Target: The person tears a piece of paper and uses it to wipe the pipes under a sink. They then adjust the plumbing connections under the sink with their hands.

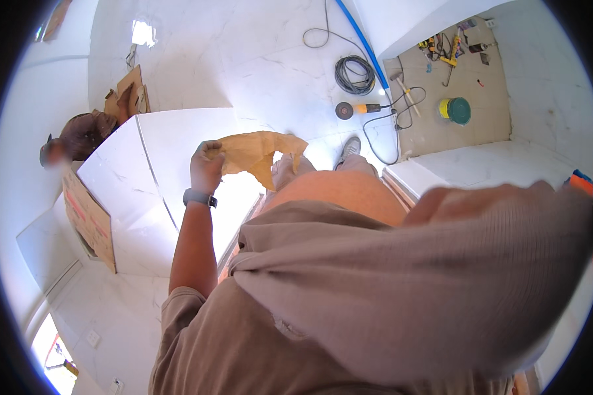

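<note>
My left hand (207, 168), with a dark watch on its wrist, is closed round one end of a torn piece of brown paper (247, 148). The ragged sheet hangs out to the right, over my leg and the white slab beside me. Up close on the right, my right hand (478, 201) is bunched on the hem of my brownish-grey shirt (402, 296). The cloth is pulled up and across toward the right edge, baring my belly. Motion slightly blurs that hand, and the cloth covers part of it.
An angle grinder (359, 110), a coiled cable (354, 76) and a blue hose (361, 33) lie on the floor ahead. Right of them are a mallet (407, 95), a green bucket (456, 111) and scattered tools. A person (89, 135) bends beside the white slab (178, 145) and cardboard (89, 214).
</note>
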### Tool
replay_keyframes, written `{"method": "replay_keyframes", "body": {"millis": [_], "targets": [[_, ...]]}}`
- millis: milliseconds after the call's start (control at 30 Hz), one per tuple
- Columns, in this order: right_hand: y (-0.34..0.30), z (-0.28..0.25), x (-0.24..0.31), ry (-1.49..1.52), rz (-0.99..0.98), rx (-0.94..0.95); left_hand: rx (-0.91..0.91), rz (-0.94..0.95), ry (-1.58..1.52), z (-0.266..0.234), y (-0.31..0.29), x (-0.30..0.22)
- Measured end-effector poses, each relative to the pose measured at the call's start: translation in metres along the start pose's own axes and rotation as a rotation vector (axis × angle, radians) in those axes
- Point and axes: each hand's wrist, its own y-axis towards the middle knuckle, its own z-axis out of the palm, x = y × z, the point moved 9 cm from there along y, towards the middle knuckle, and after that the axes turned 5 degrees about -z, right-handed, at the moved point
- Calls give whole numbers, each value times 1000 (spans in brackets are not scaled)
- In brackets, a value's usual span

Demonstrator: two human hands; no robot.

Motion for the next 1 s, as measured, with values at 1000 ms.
{"method": "replay_keyframes", "body": {"millis": [1000], "targets": [[-205,-158,-333,546,315,-1250,-169,-31,71,-34,-43,27]]}}
